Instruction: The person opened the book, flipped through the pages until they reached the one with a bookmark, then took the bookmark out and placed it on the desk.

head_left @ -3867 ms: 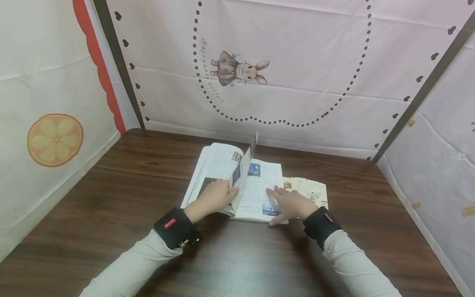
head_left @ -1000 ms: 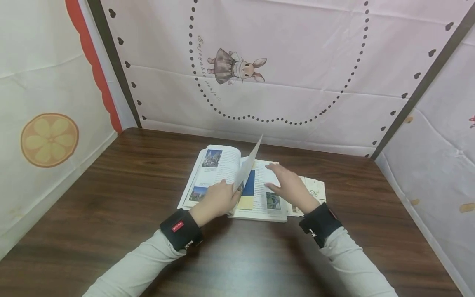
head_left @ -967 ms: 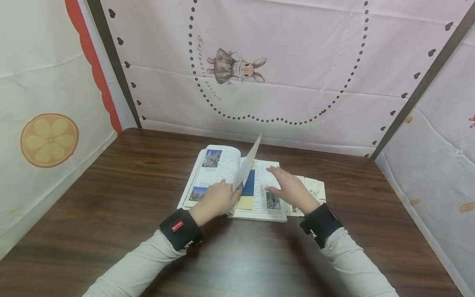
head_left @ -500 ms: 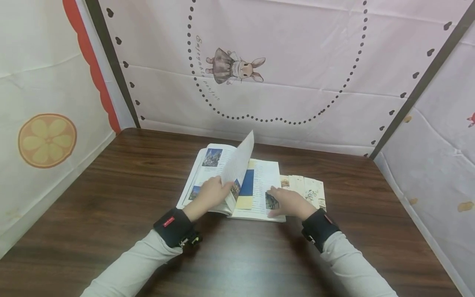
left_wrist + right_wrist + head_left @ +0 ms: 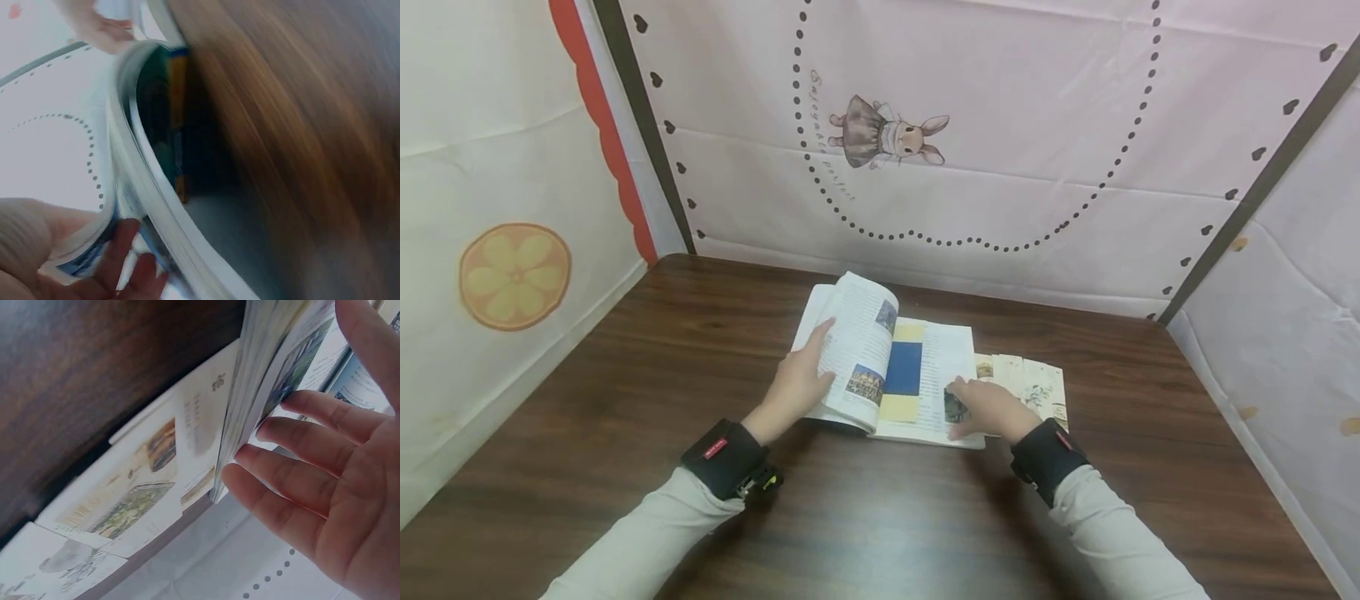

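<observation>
On the near half of the open book (image 5: 917, 375), the right hand (image 5: 988, 408) is lying with straight fingers pressing the right-hand page flat. Left of it, the left hand (image 5: 797, 379) is lying open against a bulging sheaf of pages (image 5: 857, 350), its fingers seemingly tucked beneath them, though the wrist view is blurred. Illustrated cards (image 5: 1026, 383) are lying just right of the book on the dark wooden table (image 5: 625, 358).

My left hand (image 5: 797, 379) reaches forward, fingers (image 5: 128, 259) straight and flat. My right hand (image 5: 988, 408) lies palm down, fingers (image 5: 300, 440) loosely extended. Both forearms angle inward.
</observation>
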Motion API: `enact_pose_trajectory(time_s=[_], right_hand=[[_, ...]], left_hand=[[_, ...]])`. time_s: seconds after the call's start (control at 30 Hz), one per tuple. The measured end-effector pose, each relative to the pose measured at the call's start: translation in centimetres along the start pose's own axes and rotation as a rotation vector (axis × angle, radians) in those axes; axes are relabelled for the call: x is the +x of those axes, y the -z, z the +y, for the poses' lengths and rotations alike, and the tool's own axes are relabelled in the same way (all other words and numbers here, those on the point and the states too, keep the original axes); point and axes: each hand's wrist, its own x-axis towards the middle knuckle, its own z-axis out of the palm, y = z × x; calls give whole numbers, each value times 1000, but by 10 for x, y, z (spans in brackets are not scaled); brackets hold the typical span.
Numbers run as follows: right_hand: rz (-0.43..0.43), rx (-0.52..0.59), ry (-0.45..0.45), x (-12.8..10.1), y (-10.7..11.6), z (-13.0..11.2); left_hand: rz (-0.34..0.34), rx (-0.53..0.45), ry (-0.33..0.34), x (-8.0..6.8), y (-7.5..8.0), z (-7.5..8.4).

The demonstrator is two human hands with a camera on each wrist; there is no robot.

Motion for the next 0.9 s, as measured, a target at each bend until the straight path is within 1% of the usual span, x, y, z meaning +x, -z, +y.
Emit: enact_pose_trajectory(time_s=[0.13,0.2,0.27,0.33,0.4,0.47,0.5,0.53,0.6,0.67,0.73,0.8,0.83,0.9], right_hand=[[13,6,27,-2,2,0],[13,13,31,-2,1,0],[14,15,30,-2,0,0],[8,25,9,-1,-1,0],[11,19,4,-2,-2,1],[9,16,0,-2,-2,1],[7,17,0,-2,-2,1],[5,19,1,-2,-2,1],[0,16,0,-2,-1,0],[-6,8,3,0,0,0],[-7,-1,17,2,1,0],[4,1,43,6,4,0],[14,11,54,8,5,0],[53,70,66,12,9,0]], left_hand=[[-21,214,-52,2,-4,3],[-29,304,-103,3,-5,5],[-57,370,-182,4,-7,7],[-127,407,-283,4,-9,11],[-218,414,-378,3,-10,14],[-299,412,-448,2,-12,16],[-328,415,-474,2,-13,17],[-339,416,-495,1,-14,18],[-327,422,-508,1,-16,18],[-292,421,-499,1,-18,19],[-259,415,-473,2,-20,20],[-245,403,-436,2,-21,20],[-241,397,-421,2,-22,21],[-234,382,-403,2,-22,22]])
